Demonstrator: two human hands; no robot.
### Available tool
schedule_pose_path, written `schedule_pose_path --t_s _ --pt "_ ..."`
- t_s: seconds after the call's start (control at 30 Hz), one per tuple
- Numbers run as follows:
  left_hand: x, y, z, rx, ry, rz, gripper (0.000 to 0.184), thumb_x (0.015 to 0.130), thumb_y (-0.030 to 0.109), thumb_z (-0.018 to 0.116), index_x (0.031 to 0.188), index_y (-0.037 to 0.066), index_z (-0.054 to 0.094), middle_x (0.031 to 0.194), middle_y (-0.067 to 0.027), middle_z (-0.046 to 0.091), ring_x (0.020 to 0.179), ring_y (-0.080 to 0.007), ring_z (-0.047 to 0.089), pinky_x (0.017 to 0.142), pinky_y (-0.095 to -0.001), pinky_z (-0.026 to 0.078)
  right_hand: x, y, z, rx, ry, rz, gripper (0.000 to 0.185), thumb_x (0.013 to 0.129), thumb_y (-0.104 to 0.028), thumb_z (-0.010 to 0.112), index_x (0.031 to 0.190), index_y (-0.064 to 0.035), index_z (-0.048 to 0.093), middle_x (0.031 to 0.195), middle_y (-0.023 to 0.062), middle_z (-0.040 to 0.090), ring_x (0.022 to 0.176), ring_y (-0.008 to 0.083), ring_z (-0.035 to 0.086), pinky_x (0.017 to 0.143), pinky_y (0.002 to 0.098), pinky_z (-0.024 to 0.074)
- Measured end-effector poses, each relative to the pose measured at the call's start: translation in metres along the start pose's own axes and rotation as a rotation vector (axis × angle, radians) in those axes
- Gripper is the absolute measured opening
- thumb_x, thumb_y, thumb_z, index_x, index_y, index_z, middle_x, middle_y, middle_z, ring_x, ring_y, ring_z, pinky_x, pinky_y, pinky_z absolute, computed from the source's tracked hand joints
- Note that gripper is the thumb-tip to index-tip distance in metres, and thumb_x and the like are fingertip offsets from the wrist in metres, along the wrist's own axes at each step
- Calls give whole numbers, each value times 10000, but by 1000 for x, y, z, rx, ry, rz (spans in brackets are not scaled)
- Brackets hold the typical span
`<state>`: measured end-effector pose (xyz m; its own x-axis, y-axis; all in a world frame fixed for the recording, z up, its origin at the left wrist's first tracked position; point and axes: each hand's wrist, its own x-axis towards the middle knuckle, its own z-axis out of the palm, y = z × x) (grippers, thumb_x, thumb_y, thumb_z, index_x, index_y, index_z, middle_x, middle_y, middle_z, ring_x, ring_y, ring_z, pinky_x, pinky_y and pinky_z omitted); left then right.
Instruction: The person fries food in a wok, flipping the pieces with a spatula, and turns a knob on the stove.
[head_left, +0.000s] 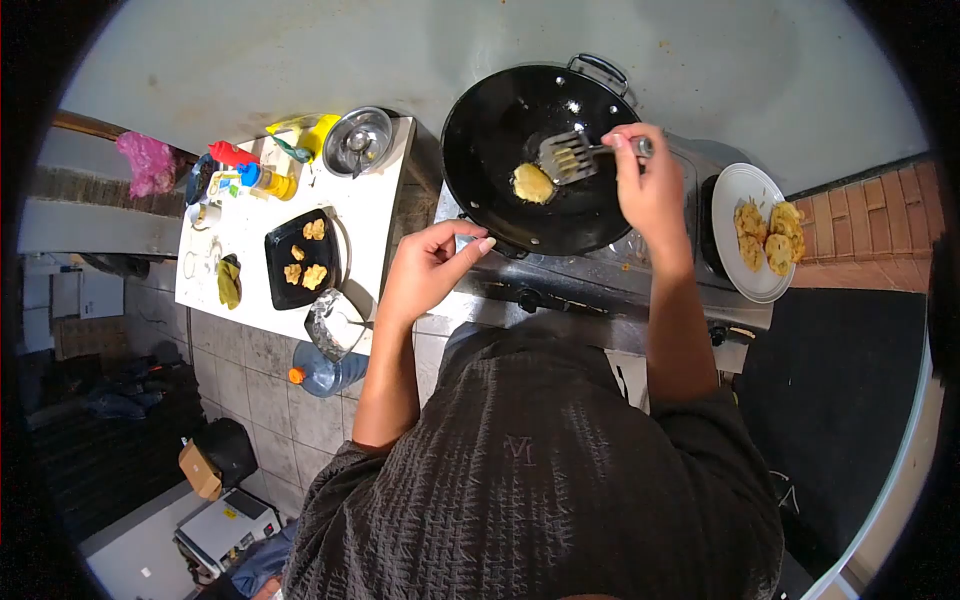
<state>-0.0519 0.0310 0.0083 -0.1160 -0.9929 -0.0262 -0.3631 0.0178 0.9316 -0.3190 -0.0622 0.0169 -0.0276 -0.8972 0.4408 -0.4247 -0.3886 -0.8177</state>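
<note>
A dark wok (490, 120) sits on the stove, with a pale yellow fritter (533, 184) frying in it. My right hand (650, 190) is closed round the handle of a slotted metal spatula (568, 158), whose blade lies in the wok just right of the fritter. At the wok's near left rim, my left hand (432, 268) pinches the near side handle between thumb and fingers. A small bluish-grey piece, perhaps cloth, shows between those fingers. A white plate (735, 255) holding several browned fritters (780, 240) stands right of the stove.
Left, a white table (375, 215) carries a black tray (290, 240) with several battered pieces, a metal bowl (357, 140), a flour bowl (337, 325), a red-capped squeeze bottle (233, 154) and a yellow one (268, 182). A large water bottle (325, 370) lies below. Stove knobs (528, 299) line the front.
</note>
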Motion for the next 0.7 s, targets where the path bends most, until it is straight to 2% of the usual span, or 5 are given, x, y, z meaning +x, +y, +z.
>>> schedule_pose_path --t_s 0.2,0.3,0.37,0.5,0.7 --pt "1 -9 5 -2 14 -12 177 834 184 744 951 54 712 534 70 329 504 -26 286 462 -229 231 3 10 1 -51 145 -74 103 942 -135 559 969 -37 564 880 109 696 821 233 686 730 313 512" --pt "0 -5 7 1 -5 -2 152 848 158 728 948 45 705 556 92 336 523 -15 289 478 -219 234 2 14 13 18 50 29 91 938 -121 565 964 -35 563 883 111 694 827 223 688 712 305 516" --pt "0 -3 6 6 -15 -4 124 864 129 710 947 37 699 578 116 343 544 -4 290 494 -209 236 3 16 21 119 50 -70 78 934 -102 567 960 -28 560 871 112 693 822 218 690 694 297 517" --pt "-1 -5 1 -10 0 -2 153 850 158 727 953 46 704 563 100 333 529 -13 287 481 -217 233 4 14 11 40 23 -1 79 933 -99 573 959 -26 558 913 133 691 845 239 693 722 309 522" --pt "-2 -4 5 -14 -1 -3 181 842 186 737 957 48 709 548 88 321 518 -20 289 471 -224 237 3 9 19 107 -41 -79 80 931 -99 580 968 -29 565 891 112 695 817 238 688 697 303 517"
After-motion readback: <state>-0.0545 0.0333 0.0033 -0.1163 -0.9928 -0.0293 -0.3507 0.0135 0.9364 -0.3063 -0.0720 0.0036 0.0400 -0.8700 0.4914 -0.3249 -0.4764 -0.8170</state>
